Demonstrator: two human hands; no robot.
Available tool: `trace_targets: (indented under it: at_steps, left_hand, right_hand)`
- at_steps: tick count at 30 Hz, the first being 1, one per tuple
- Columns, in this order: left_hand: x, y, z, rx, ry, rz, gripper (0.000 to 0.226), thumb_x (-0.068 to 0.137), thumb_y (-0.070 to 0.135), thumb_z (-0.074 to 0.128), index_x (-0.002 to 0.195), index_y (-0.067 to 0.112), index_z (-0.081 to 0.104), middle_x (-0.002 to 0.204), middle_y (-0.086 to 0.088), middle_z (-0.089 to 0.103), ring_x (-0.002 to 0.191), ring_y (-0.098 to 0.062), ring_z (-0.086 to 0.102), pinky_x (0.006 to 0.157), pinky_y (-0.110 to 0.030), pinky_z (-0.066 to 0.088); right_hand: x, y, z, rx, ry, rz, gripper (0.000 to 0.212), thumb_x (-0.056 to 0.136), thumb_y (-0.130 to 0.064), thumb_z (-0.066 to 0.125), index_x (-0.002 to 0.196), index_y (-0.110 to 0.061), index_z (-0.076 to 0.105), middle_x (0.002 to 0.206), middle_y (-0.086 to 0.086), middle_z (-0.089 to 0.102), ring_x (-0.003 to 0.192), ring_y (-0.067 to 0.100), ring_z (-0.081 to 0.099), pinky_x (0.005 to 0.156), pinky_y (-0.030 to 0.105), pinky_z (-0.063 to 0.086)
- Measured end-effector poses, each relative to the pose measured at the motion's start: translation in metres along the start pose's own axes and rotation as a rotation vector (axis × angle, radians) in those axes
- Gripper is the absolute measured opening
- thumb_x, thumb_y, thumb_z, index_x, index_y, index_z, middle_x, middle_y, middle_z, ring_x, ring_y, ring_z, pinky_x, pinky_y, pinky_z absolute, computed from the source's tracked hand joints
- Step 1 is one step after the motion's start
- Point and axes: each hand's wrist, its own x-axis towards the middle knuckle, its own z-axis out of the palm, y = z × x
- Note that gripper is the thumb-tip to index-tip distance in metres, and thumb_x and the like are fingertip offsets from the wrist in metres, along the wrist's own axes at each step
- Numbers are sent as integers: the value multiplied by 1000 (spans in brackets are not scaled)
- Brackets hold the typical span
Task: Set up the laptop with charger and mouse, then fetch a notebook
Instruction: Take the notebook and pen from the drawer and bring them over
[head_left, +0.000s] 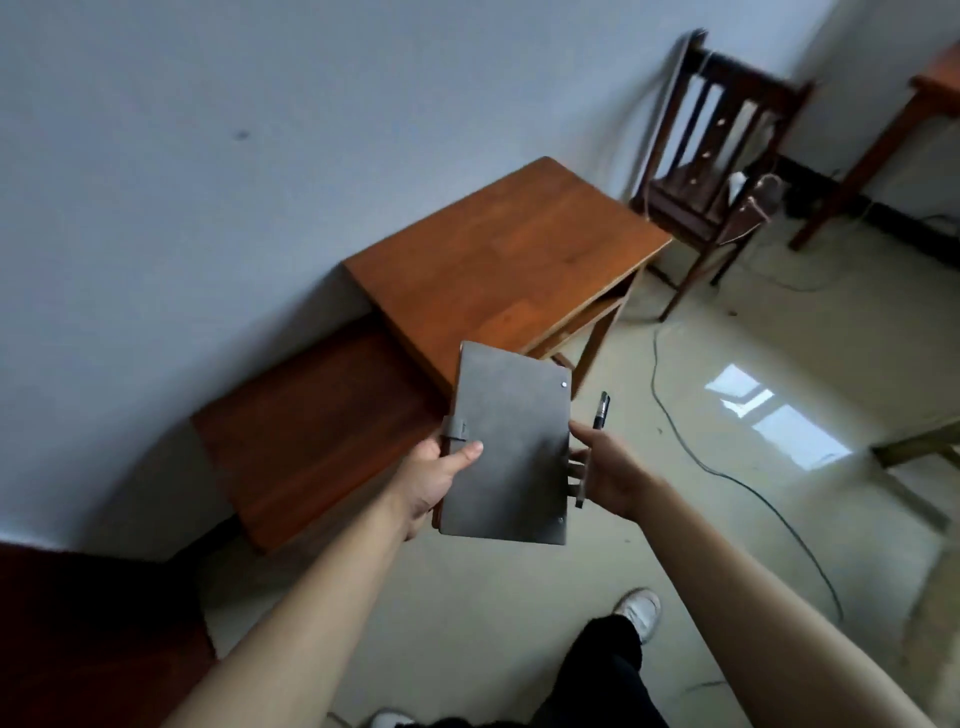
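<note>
Item 1: flat grey rectangular notebook (506, 447) with a soft matte cover, closed, with a small grey strap loop (455, 430) on its left edge and two small metal studs on its right side. It is held in the air just below frame centre, above the floor, cover toward the camera.

Item 2: left hand (434, 480), at the notebook's 9 o'clock. It grasps the left edge, thumb lying across the cover beside the loop, fingers hidden behind.

Item 3: right hand (608, 470), at the notebook's 3 o'clock. It is closed around a slim black and grey pen (600, 415), whose capped end points toward 12 o'clock; the thumb tip touches the notebook's right edge.

Item 4: orange-brown wooden table (509, 249) with an open shelf, at the notebook's 12 o'clock, against the pale wall.

Item 5: darker, lower brown wooden table (311, 431), at 9 o'clock, adjoining item 4.

Item 6: dark wooden slat-back chair (717, 156), at 1 o'clock, blurred.

Item 7: thin dark cable (727, 473), trailing across the glossy pale floor at 3 to 4 o'clock.

Item 8: white shoe (641, 610), at 5 o'clock, below a black trouser leg.
</note>
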Motion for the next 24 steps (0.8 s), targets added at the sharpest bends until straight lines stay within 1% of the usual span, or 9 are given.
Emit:
trace_targets:
  at_steps: [4,7,9,13,15,17,19,21,24]
  left_hand:
    - [31,56,71,145,-96,93,29,92,16,68,120,11,65,113,-5,75,104,-25,71,90,-42,57]
    - [59,91,131,257,-201,121,33,91,26,70,122,16,65,117,2,73,106,-18,70,83,-33,59]
    - [82,106,185,285,-254,101,31,90,25,71,119,15,66,116,1,74,104,-17,71,79,-29,59]
    - [121,123,297,417,-258,103,35,88,25,73,122,17,65,118,0,73,106,-20,70,93,-39,57]
    - [136,131,344,498,-255,145,34,88,26,74,120,19,67,116,0,73,105,-21,70,96,-45,55]
    - [150,139,392,676,-244,255,35,86,34,73,119,25,68,113,4,74,104,-19,69,94,-45,56]
    - [161,146,428,1003,-205,442,39,88,41,67,124,31,63,111,8,72,102,-16,67,88,-37,56]
    - [175,149,461,1357,-151,662,37,91,44,58,128,38,57,99,7,74,91,-18,69,72,-29,51]
    - [202,152,495,1605,-180,902,33,91,40,50,124,41,53,88,2,74,79,-24,69,62,-31,46]
  right_hand:
    - [-30,-38,-58,92,19,-91,38,104,-44,46,128,-23,66,108,10,71,100,28,66,81,43,56]
    - [-37,-63,-105,133,88,-144,44,104,-51,43,123,-20,67,104,7,70,92,23,63,73,35,50]
    - [-38,-81,-150,227,134,-180,45,105,-50,39,124,-17,63,107,6,69,94,22,62,74,35,46]
    - [-52,-117,-247,316,185,-201,44,107,-44,40,129,-12,59,100,5,65,88,20,61,67,33,47]
    - [-60,-135,-291,306,210,-205,43,107,-38,43,131,-6,59,105,9,63,91,23,59,74,35,50]
    - [-70,-161,-335,289,262,-230,40,108,-32,45,133,-3,57,112,12,60,97,27,58,77,36,51]
    - [-78,-185,-367,299,330,-263,35,108,-29,46,133,-6,55,117,10,62,98,28,66,61,29,50]
    - [-82,-209,-400,331,342,-296,35,107,-32,46,128,-6,58,118,9,70,97,25,75,38,19,33]
    - [-77,-233,-436,497,273,-295,42,103,-39,49,126,-5,59,112,16,75,92,30,77,27,16,20]
